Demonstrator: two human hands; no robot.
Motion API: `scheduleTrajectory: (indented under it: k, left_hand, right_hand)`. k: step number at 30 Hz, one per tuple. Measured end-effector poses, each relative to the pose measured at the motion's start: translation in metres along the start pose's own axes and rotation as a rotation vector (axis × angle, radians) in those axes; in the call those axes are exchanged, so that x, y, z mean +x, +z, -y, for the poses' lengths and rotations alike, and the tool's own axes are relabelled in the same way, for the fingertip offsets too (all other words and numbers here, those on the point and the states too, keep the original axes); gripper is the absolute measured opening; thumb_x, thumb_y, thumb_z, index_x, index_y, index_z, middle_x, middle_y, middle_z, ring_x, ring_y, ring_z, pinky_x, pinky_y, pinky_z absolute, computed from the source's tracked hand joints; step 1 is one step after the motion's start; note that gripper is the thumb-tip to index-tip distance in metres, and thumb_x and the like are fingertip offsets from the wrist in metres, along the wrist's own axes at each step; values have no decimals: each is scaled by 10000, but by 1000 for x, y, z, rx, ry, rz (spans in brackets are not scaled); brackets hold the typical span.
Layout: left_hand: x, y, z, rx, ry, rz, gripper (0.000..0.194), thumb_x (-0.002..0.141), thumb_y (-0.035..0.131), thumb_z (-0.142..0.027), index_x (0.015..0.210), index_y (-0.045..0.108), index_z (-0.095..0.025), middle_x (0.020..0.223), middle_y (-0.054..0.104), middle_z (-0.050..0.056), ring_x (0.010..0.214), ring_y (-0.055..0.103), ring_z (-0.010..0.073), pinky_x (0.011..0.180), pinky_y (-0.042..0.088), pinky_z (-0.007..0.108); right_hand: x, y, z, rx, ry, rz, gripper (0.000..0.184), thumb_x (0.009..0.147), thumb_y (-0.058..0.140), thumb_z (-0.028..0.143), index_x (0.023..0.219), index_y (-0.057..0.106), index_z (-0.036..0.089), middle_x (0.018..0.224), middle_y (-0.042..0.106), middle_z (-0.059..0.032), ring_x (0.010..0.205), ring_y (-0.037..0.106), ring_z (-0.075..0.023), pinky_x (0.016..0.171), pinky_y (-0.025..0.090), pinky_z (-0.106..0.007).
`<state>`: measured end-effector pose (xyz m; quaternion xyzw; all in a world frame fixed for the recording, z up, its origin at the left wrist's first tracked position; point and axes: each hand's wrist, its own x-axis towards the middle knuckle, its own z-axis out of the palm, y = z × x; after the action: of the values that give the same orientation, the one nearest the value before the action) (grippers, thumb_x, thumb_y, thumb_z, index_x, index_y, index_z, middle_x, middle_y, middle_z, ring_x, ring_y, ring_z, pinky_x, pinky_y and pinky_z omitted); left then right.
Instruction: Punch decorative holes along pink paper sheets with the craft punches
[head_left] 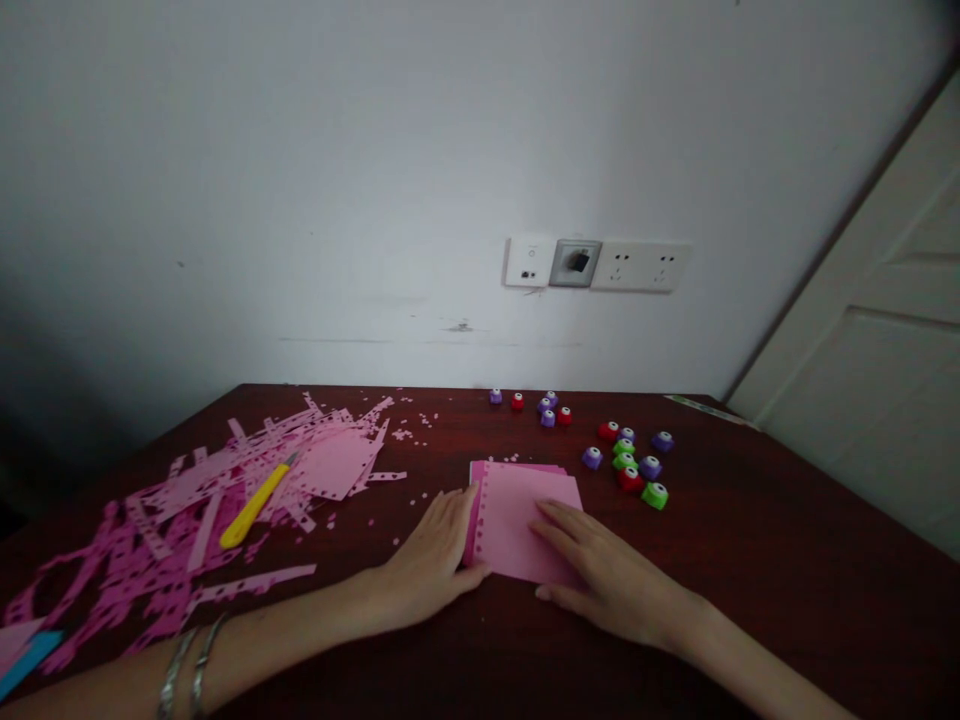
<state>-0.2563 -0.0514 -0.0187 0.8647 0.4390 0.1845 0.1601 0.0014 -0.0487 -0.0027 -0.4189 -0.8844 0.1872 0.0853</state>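
A stack of pink paper sheets (pixel 514 520) lies on the dark red table in front of me, with a row of punched holes down its left side. The top sheet is pale pink and deeper pink edges show beneath it. My left hand (pixel 435 555) rests along the stack's left edge, fingers stretched out, thumb at the lower left corner. My right hand (pixel 592 570) lies on the sheet's right part, fingers extended over the paper and thumb by the bottom edge.
Pink punched strips and scraps (pixel 172 540) heap on the left, with a yellow-handled craft knife (pixel 259 505) on top. Several small craft punches (pixel 624 460) in red, purple and green stand at the back right. Wall sockets (pixel 640 267) sit above the table (pixel 750 560).
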Motion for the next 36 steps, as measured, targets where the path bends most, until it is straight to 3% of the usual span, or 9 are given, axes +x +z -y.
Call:
scheduleTrajectory:
  k: [4,10,19,26,28,31,34,36]
  left_hand:
    - [4,2,-1,-8,27,-4,750,807,498,-316,1404,62,-187,1424,265,129,1296,251,255,1073,227,467]
    - [22,-2,-1,-41,-112,-4,613,872,357,-307,1397,97,-129,1445,222,161,1330,199,252,1087,195,468]
    - [28,0,-5,-149,-94,-70,578,851,394,-295,1376,205,-147,1381,346,136,1274,311,229,1074,257,413]
    - [29,-3,-7,-144,-101,-47,619,833,420,-291,1384,190,-127,1402,311,153,1286,284,253,1075,235,441]
    - [33,-6,-2,-126,-118,-62,617,838,416,-307,1381,195,-113,1401,307,167,1290,276,264,1068,236,455]
    - [50,-14,12,-81,-136,-108,614,836,429,-343,1360,247,-81,1381,326,187,1285,280,273,1054,255,446]
    - [85,-20,31,-79,-76,-142,475,829,454,-345,1248,442,-120,1232,493,140,1172,427,240,985,349,393]
    - [117,-20,42,-94,-27,-134,276,801,503,-299,988,618,-132,1008,606,99,977,547,207,874,426,340]
  right_hand:
    - [3,-7,-4,2,-20,22,650,804,502,502,1363,378,195,1439,304,-98,1316,262,-273,1090,223,-422]
    - [5,-15,-8,-1,-27,56,675,790,508,522,1362,379,188,1439,305,-89,1315,268,-263,1094,215,-410]
    - [10,-17,-10,3,-37,45,662,786,523,496,1354,393,182,1431,321,-95,1308,280,-265,1090,220,-406]
    - [9,-17,-13,-17,-81,25,676,773,556,467,1357,386,172,1420,341,-106,1292,306,-270,1076,246,-413]
    - [12,-21,-16,-32,-103,-29,641,782,557,426,1353,391,187,1414,352,-97,1279,329,-257,1064,271,-400]
    - [25,-38,-27,-53,-75,-219,463,818,512,345,1255,503,193,1328,458,-97,1197,432,-225,1007,343,-365]
    - [51,-60,-46,-111,90,-408,301,809,509,290,1051,622,149,1042,632,-115,981,571,-227,860,429,-341]
    - [70,-72,-62,-128,244,-416,240,803,502,267,945,658,151,815,674,-87,769,620,-211,701,450,-300]
